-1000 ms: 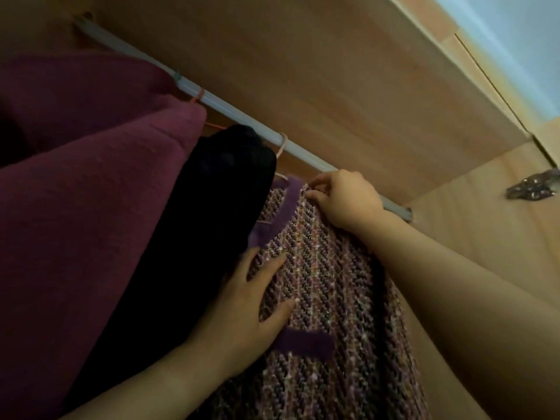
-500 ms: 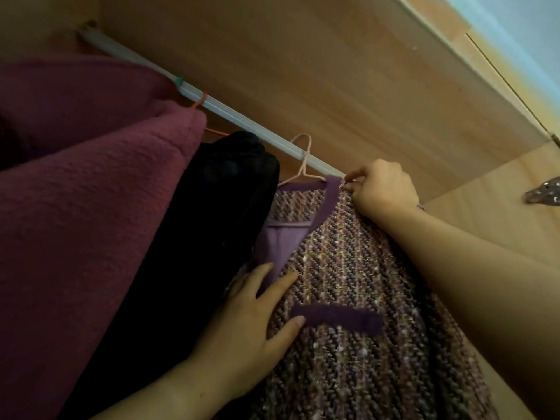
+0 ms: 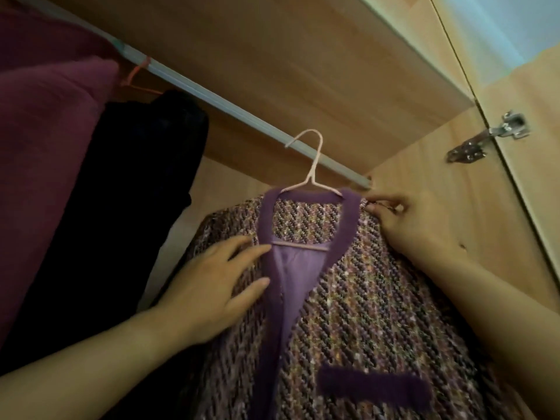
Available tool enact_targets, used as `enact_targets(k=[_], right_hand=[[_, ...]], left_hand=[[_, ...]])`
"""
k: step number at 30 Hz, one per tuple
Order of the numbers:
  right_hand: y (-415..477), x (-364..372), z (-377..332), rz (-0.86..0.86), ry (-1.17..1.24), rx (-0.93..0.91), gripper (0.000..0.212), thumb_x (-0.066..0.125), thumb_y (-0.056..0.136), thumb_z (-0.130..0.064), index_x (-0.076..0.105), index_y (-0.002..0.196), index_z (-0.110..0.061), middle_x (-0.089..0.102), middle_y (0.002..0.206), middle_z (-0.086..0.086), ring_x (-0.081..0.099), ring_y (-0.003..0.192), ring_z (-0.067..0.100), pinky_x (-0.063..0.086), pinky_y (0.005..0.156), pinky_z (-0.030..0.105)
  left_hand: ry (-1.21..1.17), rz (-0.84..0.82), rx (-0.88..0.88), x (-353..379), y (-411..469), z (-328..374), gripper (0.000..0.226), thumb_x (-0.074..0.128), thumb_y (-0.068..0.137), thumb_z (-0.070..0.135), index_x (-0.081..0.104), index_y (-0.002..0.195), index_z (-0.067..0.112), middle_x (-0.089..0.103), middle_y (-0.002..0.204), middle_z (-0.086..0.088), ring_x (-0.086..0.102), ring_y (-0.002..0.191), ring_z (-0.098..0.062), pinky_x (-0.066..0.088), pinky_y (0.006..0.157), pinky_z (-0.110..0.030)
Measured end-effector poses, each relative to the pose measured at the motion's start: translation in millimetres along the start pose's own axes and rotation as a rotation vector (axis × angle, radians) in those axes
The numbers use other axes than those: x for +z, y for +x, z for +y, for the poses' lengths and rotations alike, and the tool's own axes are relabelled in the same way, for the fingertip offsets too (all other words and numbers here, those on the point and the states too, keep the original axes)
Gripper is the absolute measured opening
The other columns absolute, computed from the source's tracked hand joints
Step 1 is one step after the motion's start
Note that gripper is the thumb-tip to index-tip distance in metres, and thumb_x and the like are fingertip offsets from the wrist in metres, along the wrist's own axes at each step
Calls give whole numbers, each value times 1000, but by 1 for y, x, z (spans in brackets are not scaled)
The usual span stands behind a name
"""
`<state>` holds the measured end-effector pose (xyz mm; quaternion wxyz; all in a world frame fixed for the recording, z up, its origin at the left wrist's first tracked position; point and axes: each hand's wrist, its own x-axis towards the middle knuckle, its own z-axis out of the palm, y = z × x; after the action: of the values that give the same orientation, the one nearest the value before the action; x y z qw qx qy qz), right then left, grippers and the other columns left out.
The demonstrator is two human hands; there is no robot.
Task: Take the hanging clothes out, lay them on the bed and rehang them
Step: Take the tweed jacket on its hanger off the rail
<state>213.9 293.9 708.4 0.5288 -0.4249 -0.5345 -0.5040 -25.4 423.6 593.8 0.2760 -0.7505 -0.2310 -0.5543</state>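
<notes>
left hand (image 3: 212,286) flat on the front of the purple tweed jacket (image 3: 363,298), fingers straight, right hand (image 3: 406,225) pinching the jacket's shoulder, pink hanger (image 3: 312,174) above and between both hands, hook at closet rail (image 3: 212,98), black garment (image 3: 136,177) left of left hand

Left hand (image 3: 218,286) flat, fingers straight; right hand (image 3: 407,227) higher, in a fingertip pinch on the jacket (image 3: 363,298); 2 forearms outstretched.

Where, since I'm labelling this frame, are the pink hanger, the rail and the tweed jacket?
pink hanger (image 3: 315,161): head view, neck below hook.
rail (image 3: 212,99): head view, bare middle stretch.
tweed jacket (image 3: 363,298): head view, front panel above pocket.
</notes>
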Motion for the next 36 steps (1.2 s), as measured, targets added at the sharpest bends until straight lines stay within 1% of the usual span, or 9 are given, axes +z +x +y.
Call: enact_targets(k=[3,8,14,16,18,21,25,31,36], right_hand=[[-55,-13,9,-74,64,-32,13,67,83,-17,76,90,-25,71,83,-11,67,80,18,54,75,40],[-110,-52,14,-76,22,-150,19,69,82,-12,75,96,-23,72,85,-2,65,79,18,52,71,35],[-128,-94,16,4,31,-162,18,66,79,-20,74,95,-23,56,77,-27,52,71,-10,35,67,1],[-134,-109,13,-15,4,-169,18,62,83,-26,73,98,-25,59,79,-25,55,74,-9,41,68,9],[-146,-121,8,-96,-100,-219,26,50,89,-35,67,108,-29,63,87,-13,60,77,6,50,66,28],[-184,-135,-3,-241,-251,-266,32,38,93,-39,53,121,-31,61,96,-4,63,78,20,53,61,37],[-242,-159,-27,-403,-166,-108,36,33,96,-49,52,120,-32,63,102,-5,63,89,16,52,72,36],[-267,-227,-77,-217,-109,91,26,49,87,-38,63,108,-32,60,92,-17,54,89,-12,36,78,0],[-286,-313,-112,-183,-248,164,28,50,87,-36,67,105,-21,65,88,-7,57,80,7,41,73,13]], left_hand=[[-44,81,18,4,4,20,65,21,83,63,40,138,34,42,141,1,42,127,-21,36,106,-37],[-89,62,-46,20,-4,50,69,16,83,62,36,141,29,42,141,-2,40,128,-24,35,106,-40],[-84,173,10,11,-2,65,48,22,92,52,41,133,35,55,105,-3,55,98,-28,47,81,-43],[-114,164,29,3,0,71,44,22,92,51,45,126,35,59,101,-3,59,92,-31,51,71,-42],[-163,174,62,-1,-10,74,39,23,92,52,44,121,36,64,105,-1,63,92,-30,53,68,-43],[-232,207,67,-3,-46,84,31,28,94,50,46,115,37,68,97,3,66,85,-25,54,61,-40],[-274,209,63,-18,-91,105,29,38,93,48,61,106,37,67,87,8,66,76,-20,52,54,-36],[-373,206,71,-62,-120,157,29,42,92,46,67,102,35,65,80,7,63,67,-20,47,48,-31],[-527,198,90,-97,-145,224,21,49,91,41,68,100,35,61,74,7,61,65,-19,38,49,-25]])
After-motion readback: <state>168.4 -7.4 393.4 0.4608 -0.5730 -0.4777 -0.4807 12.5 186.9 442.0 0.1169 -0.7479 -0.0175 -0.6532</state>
